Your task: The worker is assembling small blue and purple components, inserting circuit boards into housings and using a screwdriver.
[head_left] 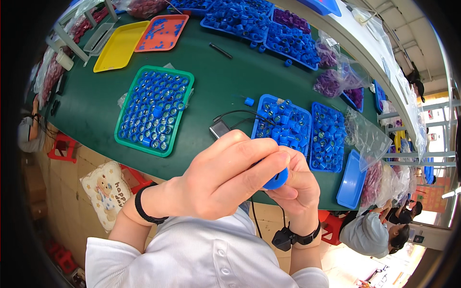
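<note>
Observed, left to right. A yellow tray [119, 46] and an orange tray [162, 32] lie at the far left of the green bench [96, 110]; the orange one carries a scatter of blue pieces. Nearer, a green tray [154, 111] holds rows of blue caps, set close to the bench's near edge.

At centre, the left hand [216, 180] is closed, its fingers wrapped over a small blue cap [276, 181], which sits in the air between both hands, above the bench edge and in front of the person's chest. The right hand [297, 185] is closed too, pinching the same cap from below. Only a sliver of the cap shows; what is being done to it is hidden by the fingers.

To the right, two blue trays [307, 129] hold loose blue parts, with a small grey device [219, 128] and its black cable beside them. Clear bags of purple parts [331, 81] lie further right.

Risks, as judged:
- The cap is held off the bench; a slip would likely send it to the floor rather than into a tray.
- The green tray's closeness to the edge leaves it open to a knock from the left forearm.
- The loose cable could snag a wrist strap and drag the device.
- Both hands cover the part, so a misfit could go unseen.
</note>
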{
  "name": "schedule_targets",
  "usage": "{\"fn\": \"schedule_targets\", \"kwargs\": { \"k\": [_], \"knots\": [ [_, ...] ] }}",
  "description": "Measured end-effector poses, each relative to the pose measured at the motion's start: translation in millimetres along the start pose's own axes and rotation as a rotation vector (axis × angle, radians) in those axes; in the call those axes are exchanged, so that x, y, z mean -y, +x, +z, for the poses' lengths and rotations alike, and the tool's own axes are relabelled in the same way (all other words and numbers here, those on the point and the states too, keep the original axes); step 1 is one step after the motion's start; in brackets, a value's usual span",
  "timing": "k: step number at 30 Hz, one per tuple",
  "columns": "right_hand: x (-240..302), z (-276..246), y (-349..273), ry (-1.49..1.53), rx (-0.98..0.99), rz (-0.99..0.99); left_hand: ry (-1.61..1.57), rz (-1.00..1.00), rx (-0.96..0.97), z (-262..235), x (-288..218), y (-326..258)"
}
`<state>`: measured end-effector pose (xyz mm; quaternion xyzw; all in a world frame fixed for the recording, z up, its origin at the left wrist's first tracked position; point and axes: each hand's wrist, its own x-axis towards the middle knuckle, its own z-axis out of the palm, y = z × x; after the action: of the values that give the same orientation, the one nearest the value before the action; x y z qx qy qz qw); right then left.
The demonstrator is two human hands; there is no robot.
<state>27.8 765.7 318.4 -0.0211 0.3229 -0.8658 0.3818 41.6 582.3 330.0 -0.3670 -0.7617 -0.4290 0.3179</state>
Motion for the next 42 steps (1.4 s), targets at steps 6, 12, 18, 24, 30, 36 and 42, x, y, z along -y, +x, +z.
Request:
{"fn": "schedule_targets", "kwargs": {
  "k": [6, 12, 18, 24, 30, 36, 42],
  "knots": [
    [-5.5, -3.0, 5.3, 0.098, 0.15, -0.026, -0.002, -0.013, -0.031, 3.3, -3.5, 1.2],
    [-7.4, 0.1, 7.7, 0.098, 0.214, -0.055, -0.012, -0.034, -0.073, 3.7, -6.1, 0.0],
    [-10.5, -0.8, 8.2, 0.066, 0.165, -0.013, -0.001, -0.069, -0.086, 4.6, -5.9, -5.8],
    [-10.4, -0.6, 7.5, 0.088, 0.126, 0.002, 0.014, -0.061, -0.118, 9.2, -3.2, -9.5],
    [-8.0, 3.9, 7.4, -0.096, -0.037, -0.065, 0.066, -0.053, -0.107, 12.2, 4.4, -16.4],
    [2.0, 5.1, 11.3, -0.216, -0.154, -0.003, 0.01, -0.196, -0.152, 17.1, 16.7, -22.0],
    [10.3, 65.0, -14.5, -0.314, -0.257, -0.053, -1.371, -0.899, -0.29, 10.2, 16.1, -29.0]
  ]
}}
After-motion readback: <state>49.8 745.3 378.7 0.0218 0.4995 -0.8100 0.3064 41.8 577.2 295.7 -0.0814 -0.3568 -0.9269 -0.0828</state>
